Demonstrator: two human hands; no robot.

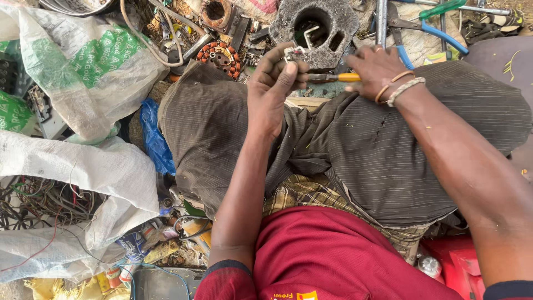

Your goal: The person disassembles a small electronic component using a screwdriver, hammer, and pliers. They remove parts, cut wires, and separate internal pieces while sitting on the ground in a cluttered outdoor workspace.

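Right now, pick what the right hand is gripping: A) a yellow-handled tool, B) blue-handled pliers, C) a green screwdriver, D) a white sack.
A: the right hand grips a yellow-handled tool whose tip points at the small metal part pinched in the left hand.

The person wore a dark red shirt (327, 255) with navy cuffs at the short sleeves and a small orange patch at the chest. Grey-brown pinstriped trousers (366, 150) covered both legs, over a checked olive cloth (302, 194) at the waist. The right wrist carried 3 bracelets (397, 86): 2 thin orange bands and 1 pale braided cord.
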